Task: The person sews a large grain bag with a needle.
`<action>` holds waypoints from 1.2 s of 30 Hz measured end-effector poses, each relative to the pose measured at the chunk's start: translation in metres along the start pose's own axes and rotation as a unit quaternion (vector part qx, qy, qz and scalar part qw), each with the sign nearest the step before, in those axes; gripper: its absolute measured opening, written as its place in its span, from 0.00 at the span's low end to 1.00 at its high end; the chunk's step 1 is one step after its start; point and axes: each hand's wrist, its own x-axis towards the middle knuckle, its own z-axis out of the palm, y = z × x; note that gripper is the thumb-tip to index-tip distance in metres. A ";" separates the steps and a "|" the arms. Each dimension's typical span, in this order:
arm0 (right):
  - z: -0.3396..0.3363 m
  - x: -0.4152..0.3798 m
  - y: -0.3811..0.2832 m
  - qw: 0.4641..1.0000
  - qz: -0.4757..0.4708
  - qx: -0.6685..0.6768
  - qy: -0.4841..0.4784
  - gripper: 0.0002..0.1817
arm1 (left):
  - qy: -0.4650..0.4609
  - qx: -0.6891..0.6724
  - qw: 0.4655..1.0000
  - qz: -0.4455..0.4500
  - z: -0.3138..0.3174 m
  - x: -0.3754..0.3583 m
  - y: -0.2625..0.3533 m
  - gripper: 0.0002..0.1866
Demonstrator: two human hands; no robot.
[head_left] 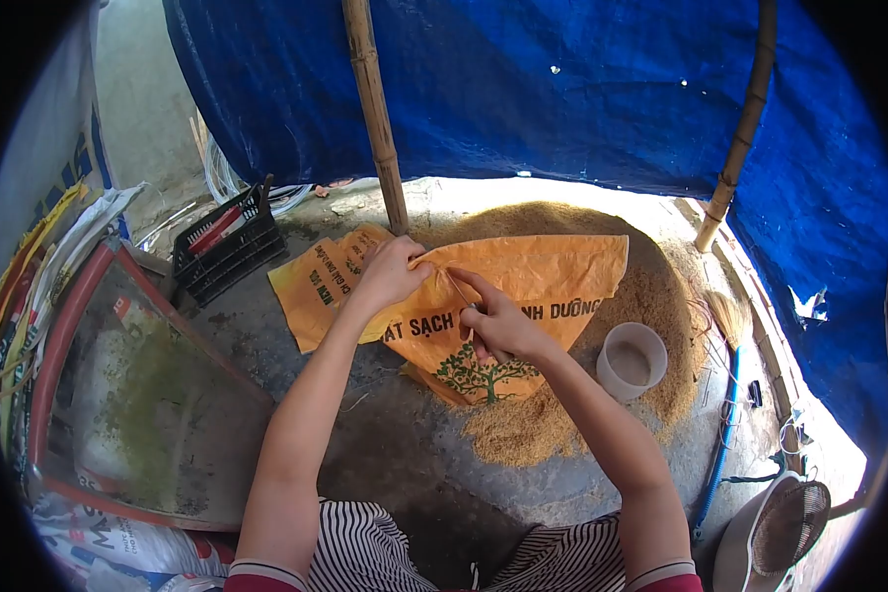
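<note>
An orange printed sack (523, 261) is stretched between my hands, with dark lettering and a green tree on it. My left hand (390, 273) is closed on the gathered cloth near the middle of the sack's upper part. My right hand (503, 321) is wrapped round a thin metal tool with a handle (459, 290), the index finger laid along its shaft. Its tip meets the fabric just right of my left fingers. The exact kind of tool is mostly hidden by the hand. Behind and under the sack lies a pile of yellowish-brown grain husks (651, 276).
A white plastic tub (632, 361) sits in the pile. A black crate (229, 242) stands at the back left, near a red-framed panel (138, 395). Bamboo poles (373, 109) rise before a blue tarp (543, 89). A blue-handled broom (728, 424) and a sieve (791, 528) are at right.
</note>
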 end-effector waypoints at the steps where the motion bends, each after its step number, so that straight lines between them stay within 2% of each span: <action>1: 0.001 0.001 0.002 1.000 -0.005 -0.012 0.002 0.34 | -0.021 -0.031 0.999 -0.032 0.000 0.002 0.001 0.13; 3: 0.003 0.002 0.008 0.999 -0.019 -0.026 0.008 0.35 | -0.041 -0.063 0.995 -0.065 -0.001 0.002 0.002 0.13; 5: 0.006 0.001 0.010 0.999 -0.034 -0.040 0.014 0.36 | 0.003 -0.092 0.995 -0.039 -0.001 0.001 0.003 0.12; 8: 0.008 0.002 0.013 0.997 -0.045 -0.064 0.022 0.36 | 0.022 -0.105 0.992 -0.069 0.004 0.002 0.004 0.11; 10: 0.005 0.007 0.016 0.998 0.021 0.061 -0.026 0.35 | 0.030 -0.113 0.990 -0.074 0.008 0.003 0.004 0.10; 11: 0.002 0.008 0.015 0.998 0.022 0.061 -0.026 0.35 | 0.039 -0.120 0.989 -0.079 0.010 0.003 0.003 0.09; 13: -0.005 0.007 0.011 0.953 0.066 0.282 -0.092 0.35 | 0.042 -0.136 0.986 -0.086 0.016 0.005 -0.003 0.09; 14: -0.005 0.005 0.009 0.953 0.066 0.282 -0.092 0.35 | 0.046 -0.152 0.983 -0.092 0.018 0.005 -0.006 0.09; 16: -0.006 -0.001 0.006 0.998 0.009 0.033 -0.060 0.34 | 0.039 -0.123 0.987 -0.091 0.019 0.004 -0.013 0.09; 18: -0.006 -0.004 0.007 0.999 0.002 -0.011 -0.041 0.34 | 0.030 -0.096 0.991 -0.089 0.019 0.005 -0.014 0.10; 20: -0.004 -0.003 0.009 0.998 -0.008 -0.050 -0.026 0.33 | 0.018 -0.159 0.983 -0.093 0.015 0.005 -0.015 0.10; 22: -0.003 0.002 0.012 0.991 -0.055 -0.112 0.049 0.25 | 0.010 -0.168 0.981 -0.098 0.012 0.004 -0.017 0.10; 23: -0.003 0.006 0.012 0.991 -0.054 -0.112 0.048 0.25 | 0.000 -0.181 0.978 -0.100 0.012 0.005 -0.017 0.11; 25: -0.002 0.016 0.010 0.972 -0.097 -0.131 0.167 0.16 | -0.020 -0.219 0.970 -0.106 0.015 0.007 -0.025 0.11; 26: 0.001 0.022 0.010 0.972 -0.096 -0.131 0.167 0.16 | -0.040 -0.254 0.960 -0.111 0.016 0.008 -0.029 0.11; 28: 0.011 0.032 0.009 0.959 -0.137 -0.085 0.232 0.11 | -0.046 -0.263 0.956 -0.122 0.008 0.005 -0.019 0.11; 32: 0.027 0.047 0.012 0.945 -0.149 -0.110 0.268 0.13 | -0.057 -0.298 0.942 -0.142 0.002 0.002 -0.009 0.11; 34: 0.033 0.053 0.017 0.914 -0.216 -0.125 0.321 0.13 | -0.061 -0.302 0.941 -0.140 0.002 0.001 -0.010 0.11; 36: 0.034 0.054 0.017 0.913 -0.208 -0.138 0.324 0.13 | -0.063 -0.310 0.939 -0.138 0.003 0.001 -0.011 0.12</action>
